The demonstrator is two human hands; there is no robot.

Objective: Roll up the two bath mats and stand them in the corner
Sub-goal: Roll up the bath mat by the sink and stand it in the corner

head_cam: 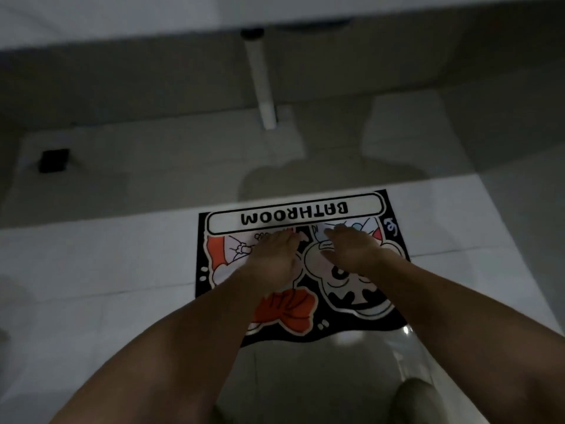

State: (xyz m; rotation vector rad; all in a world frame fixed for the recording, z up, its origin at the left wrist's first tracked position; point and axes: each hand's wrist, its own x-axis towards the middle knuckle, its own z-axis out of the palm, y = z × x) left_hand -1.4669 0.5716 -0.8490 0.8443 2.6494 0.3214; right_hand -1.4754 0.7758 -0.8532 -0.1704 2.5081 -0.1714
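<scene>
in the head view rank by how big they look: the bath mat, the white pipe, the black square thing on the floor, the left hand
1. bath mat
2. white pipe
3. left hand, though it is nearer the camera than the pipe, so these two are unsure
4. black square thing

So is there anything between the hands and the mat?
No, nothing visible. The left hand and right hand are both spread open right over the middle of the mat, which lies flat on the floor. Whether the palms press on it is hard to tell in the blur.
</scene>
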